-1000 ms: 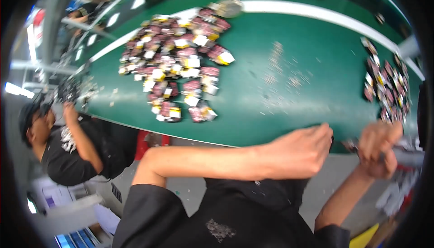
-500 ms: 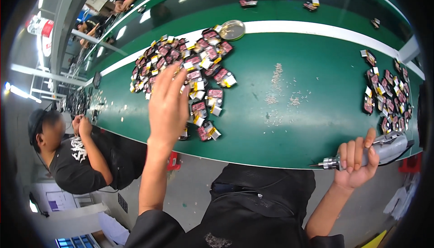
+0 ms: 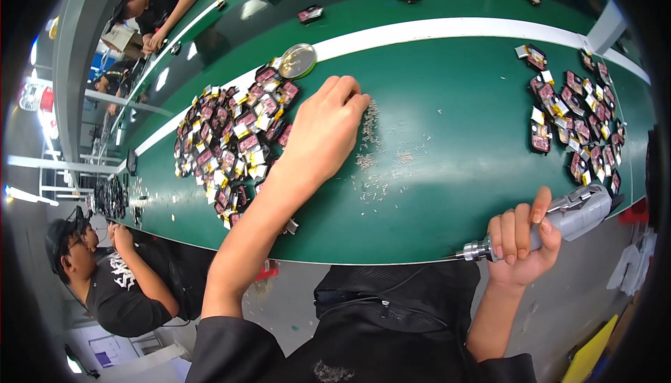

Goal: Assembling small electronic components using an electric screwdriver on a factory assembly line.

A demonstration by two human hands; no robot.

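Left hand fingertips curled onto scattered screws on green surface, contents unclear. Right hand grasps electric screwdriver. Larger left pile of small modules appears pending; smaller right pile likely done.

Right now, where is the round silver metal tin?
In the head view, the round silver metal tin lies on the green table, left of centre, at the far end of the left pile of small parts.

Green table, white stripe, silver tool.

A factory assembly line: long green workbench, heaps of small electronic parts, seated workers alongside.
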